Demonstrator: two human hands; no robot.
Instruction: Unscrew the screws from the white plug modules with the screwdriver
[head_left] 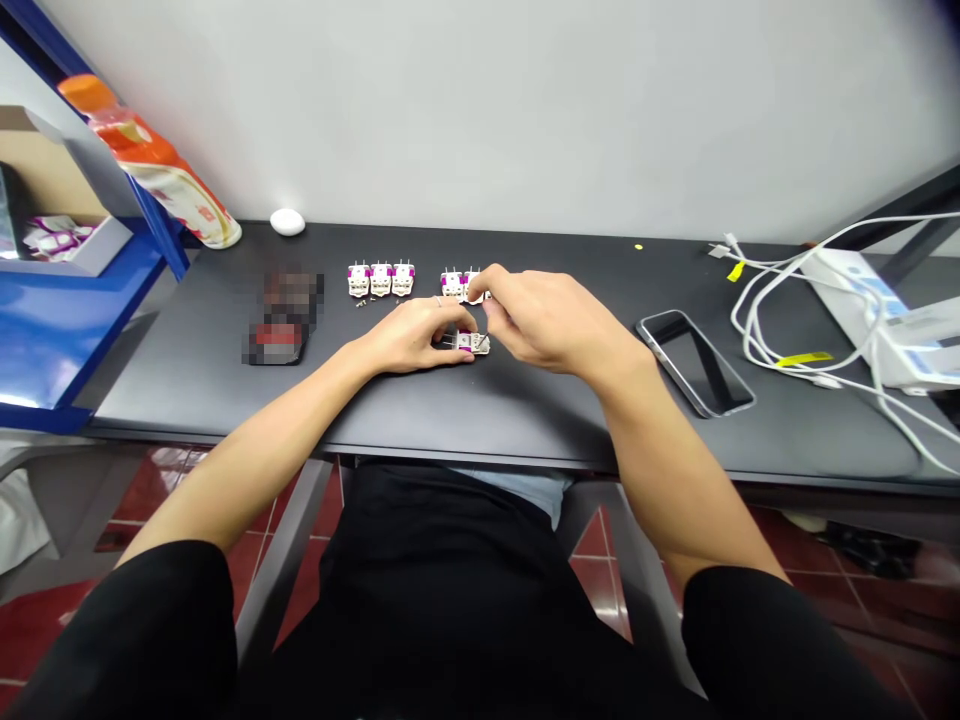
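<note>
Worktop [465, 420]: dark, long, pale wall behind it. Landmark for all places below: the held module.

Coiled white cable [737, 312]: well to the right of the module, yellow tags on it, lying partly over a white box [840, 300]. Open carton [105, 250]: far left of the module, on a blue shelf, small white-and-purple pieces inside. Orange-capped bottle [169, 180]: left and beyond the module, tilted.

Right hand [551, 320]: just right of the module, fingers curled narrow on a thin shaft [482, 341] that reaches the module's right part; most of the grip is hidden. Left hand [409, 335]: at the module's left, thumb and fingers closed narrow on it.

Phone [694, 362]: right of the module, lying flat. Pixelated red-and-black item [283, 320]: left of it, detail unreadable. Row of three modules [381, 279]: beyond the held module and to its left, white and purple, pins up. Second group [452, 284]: just beyond it, partly behind the right hand; count unclear.

White oval object [287, 222]: beyond and left. Held module [472, 343]: white and purple, on the worktop between the hands. Tiny metal bits [361, 303]: left of it, near the row.
</note>
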